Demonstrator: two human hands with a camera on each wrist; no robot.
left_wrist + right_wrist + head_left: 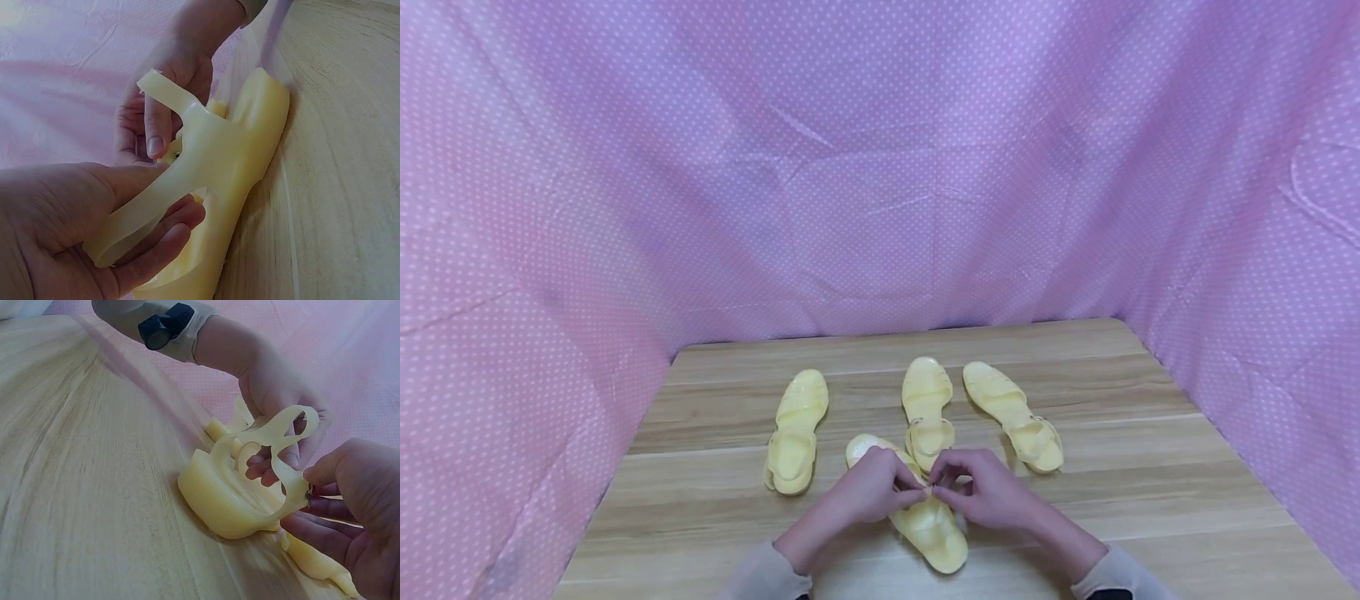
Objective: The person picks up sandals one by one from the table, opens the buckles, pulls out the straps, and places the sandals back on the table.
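Observation:
A pale yellow jelly sandal (947,550) lies askew at the front middle of the table, between both hands. My left hand (868,487) pinches its ankle strap (147,203) from the left, fingers bent around the band. From the other side my right hand (992,492) grips the strap by a small metal buckle (309,495) between thumb and fingers. The fingertips of both hands meet over the sandal's middle. One end of the strap (165,90) stands up loose in the left wrist view. The hands hide part of the sandal in the head view.
Three more yellow sandals lie farther back: a left one (802,408), a middle one (927,392) whose heel is right by the hands, and a slanted right one (1000,396). Pink dotted cloth (880,208) hangs around the wooden table (715,467).

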